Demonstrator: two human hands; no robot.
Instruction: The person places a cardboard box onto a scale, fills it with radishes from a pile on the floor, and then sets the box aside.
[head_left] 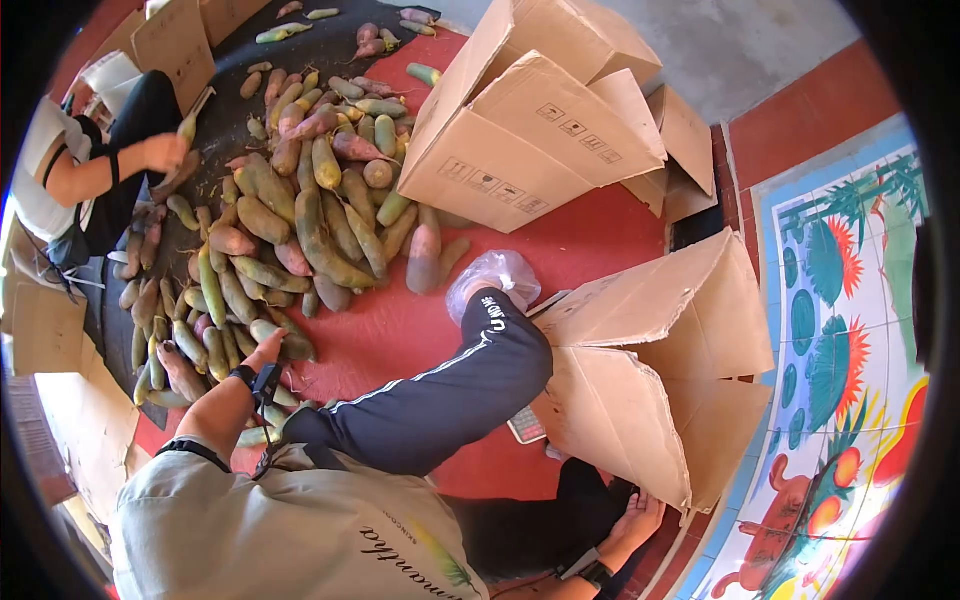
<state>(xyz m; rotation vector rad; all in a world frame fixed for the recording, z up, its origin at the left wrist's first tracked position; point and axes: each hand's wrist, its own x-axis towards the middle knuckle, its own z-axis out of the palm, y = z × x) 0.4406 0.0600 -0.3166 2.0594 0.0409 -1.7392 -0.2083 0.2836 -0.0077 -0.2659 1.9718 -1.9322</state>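
My left hand (262, 350) reaches into the near edge of a big pile of radishes (265, 220), green and pinkish-purple. Its fingers are closed around a green radish (297, 346) beside my knee, and that radish lies among others. My right hand (636, 522) is low on the right, next to my dark trouser leg, palm turned up and fingers apart. Its fingertips are right at the lower edge of an open cardboard box (620, 410) that lies with its flaps spread. No radish shows in this hand.
Another person (90, 170) sits at the upper left, a radish in one hand. A second open carton (530, 140) stands behind my foot, which is wrapped in a clear plastic bag (492, 280). A calculator-like device (527, 426) lies beside my leg. A painted tile wall (840, 350) borders the right.
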